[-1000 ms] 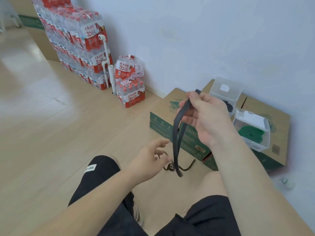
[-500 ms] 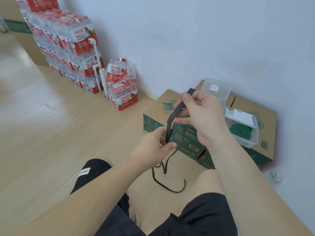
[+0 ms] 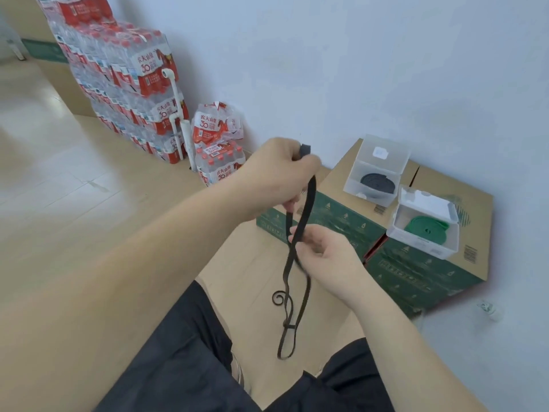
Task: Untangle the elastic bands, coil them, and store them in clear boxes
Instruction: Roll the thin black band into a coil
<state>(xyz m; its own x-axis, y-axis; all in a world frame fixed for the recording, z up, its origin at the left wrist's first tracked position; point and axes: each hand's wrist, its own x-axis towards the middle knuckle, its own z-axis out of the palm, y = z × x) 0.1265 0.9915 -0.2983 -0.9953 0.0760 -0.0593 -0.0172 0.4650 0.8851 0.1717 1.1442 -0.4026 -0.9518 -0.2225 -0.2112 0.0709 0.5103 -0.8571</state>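
A long dark elastic band (image 3: 310, 195) hangs in front of me over my lap. My left hand (image 3: 276, 176) grips its top end, which pokes out above the fist. Lower down, my right hand (image 3: 326, 257) pinches both strands together. Below it the band dangles in a loose loop with a small curl, reaching my knees. Two open clear boxes stand on cartons to the right. The far clear box (image 3: 350, 185) holds a coiled dark grey band (image 3: 378, 182). The near clear box (image 3: 421, 248) holds a coiled green band (image 3: 424, 228).
The clear boxes rest on two green and brown cartons (image 3: 416, 278) against the white wall. Stacked packs of bottled water (image 3: 130, 84), a white pipe (image 3: 178, 114) and a smaller bottle pack (image 3: 218, 144) stand at the back left. A small crumpled object (image 3: 487, 309) lies on the floor at right.
The hands have swapped places on the band: my left hand rose to take the top end, and my right hand dropped to pinch the strands lower down. The view shifted right.
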